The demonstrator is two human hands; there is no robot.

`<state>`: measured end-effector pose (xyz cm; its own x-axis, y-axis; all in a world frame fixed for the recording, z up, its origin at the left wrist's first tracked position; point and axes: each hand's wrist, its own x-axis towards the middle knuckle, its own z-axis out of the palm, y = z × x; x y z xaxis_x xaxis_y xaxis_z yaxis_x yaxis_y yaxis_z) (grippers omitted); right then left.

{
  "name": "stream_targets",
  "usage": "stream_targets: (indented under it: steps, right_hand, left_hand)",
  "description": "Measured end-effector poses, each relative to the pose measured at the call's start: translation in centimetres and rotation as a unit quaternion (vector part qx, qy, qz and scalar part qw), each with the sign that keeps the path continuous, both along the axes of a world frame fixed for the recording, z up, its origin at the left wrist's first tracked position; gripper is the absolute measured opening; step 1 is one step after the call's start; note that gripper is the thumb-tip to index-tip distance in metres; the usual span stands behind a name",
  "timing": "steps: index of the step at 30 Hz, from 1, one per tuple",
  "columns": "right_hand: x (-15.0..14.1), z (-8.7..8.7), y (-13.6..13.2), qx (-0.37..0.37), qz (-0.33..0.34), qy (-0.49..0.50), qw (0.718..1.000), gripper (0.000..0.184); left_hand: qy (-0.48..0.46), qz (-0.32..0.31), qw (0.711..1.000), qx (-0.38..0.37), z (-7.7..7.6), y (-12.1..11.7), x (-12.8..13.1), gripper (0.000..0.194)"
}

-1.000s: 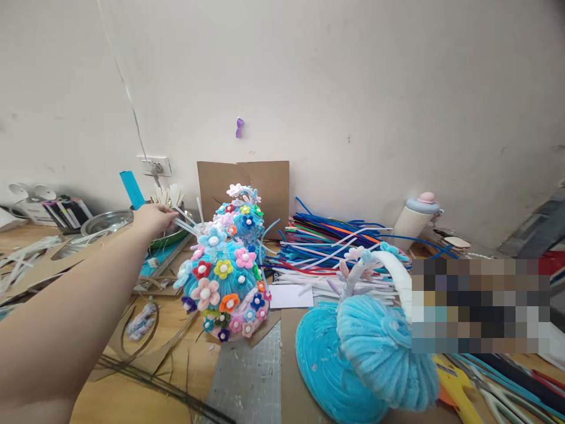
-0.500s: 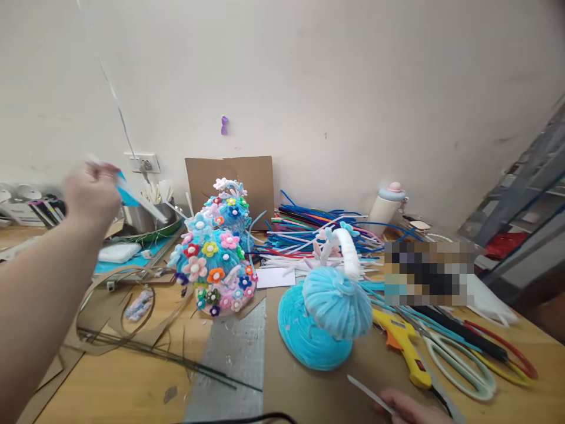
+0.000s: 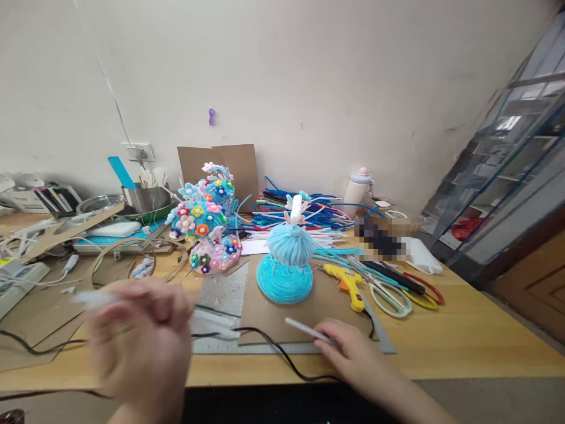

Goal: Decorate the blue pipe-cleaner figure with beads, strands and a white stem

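My left hand [image 3: 145, 344] is closed, blurred by motion, at the lower left above the table. A translucent glue stick [image 3: 216, 321] juts from its right side, and a pale end pokes out at its left. Whether this is one stick or more I cannot tell. My right hand [image 3: 342, 347] rests low over the brown cardboard [image 3: 273, 330], fingers closed around another translucent glue stick [image 3: 304, 327] that points up and left. Beyond it stands a blue pipe-cleaner piece [image 3: 291, 247] with a pleated ball on a round coiled base. A yellow glue gun [image 3: 348, 285] lies to its right.
Flower-covered pipe-cleaner pieces [image 3: 203, 221] stand left of centre. A metal cup [image 3: 148, 197] holds sticks and a blue strip. Loose pipe cleaners [image 3: 304, 212] pile near the wall. Scissors [image 3: 391, 299] lie at right, a bottle [image 3: 356, 191] behind. A black cable [image 3: 282, 347] crosses the front.
My left hand has come down and right from beside the metal cup, carrying the glue stick. The view has shifted, so more of my right hand and the table's front edge shows.
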<state>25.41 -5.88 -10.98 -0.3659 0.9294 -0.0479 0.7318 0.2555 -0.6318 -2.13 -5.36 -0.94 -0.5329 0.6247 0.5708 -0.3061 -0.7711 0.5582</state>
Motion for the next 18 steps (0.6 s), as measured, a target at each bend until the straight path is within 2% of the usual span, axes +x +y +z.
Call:
stream_targets:
  steps: [1, 4, 7, 10, 13, 18]
  right_hand:
    - [-0.9, 0.1, -0.5, 0.01, 0.026, -0.005, 1.0, 0.015]
    - [-3.4, -0.4, -1.6, 0.051, 0.092, -0.088, 0.991, 0.036]
    - [-4.2, -1.5, -2.0, 0.094, 0.158, -0.169, 0.968, 0.041]
    - [-3.6, -2.3, -2.3, 0.118, 0.208, -0.192, 0.952, 0.039]
    - [-2.8, -2.7, -2.5, 0.121, 0.217, -0.196, 0.948, 0.036]
    - [-2.5, -2.8, -2.7, 0.118, 0.196, -0.183, 0.956, 0.035]
  left_hand:
    - [0.008, -0.002, 1.0, -0.005, -0.7, 0.8, 1.6, 0.025]
    - [0.06, -0.044, 0.996, -0.052, -2.9, 3.3, 4.7, 0.021]
    - [0.092, -0.078, 0.988, -0.094, -4.8, 4.8, 5.7, 0.022]
    - [0.152, -0.082, 0.978, -0.119, -6.6, 4.9, 5.8, 0.019]
    - [0.202, -0.09, 0.965, -0.138, -8.5, 4.4, 6.1, 0.023]
    - [0.271, -0.128, 0.938, -0.177, -12.1, 3.7, 6.5, 0.032]
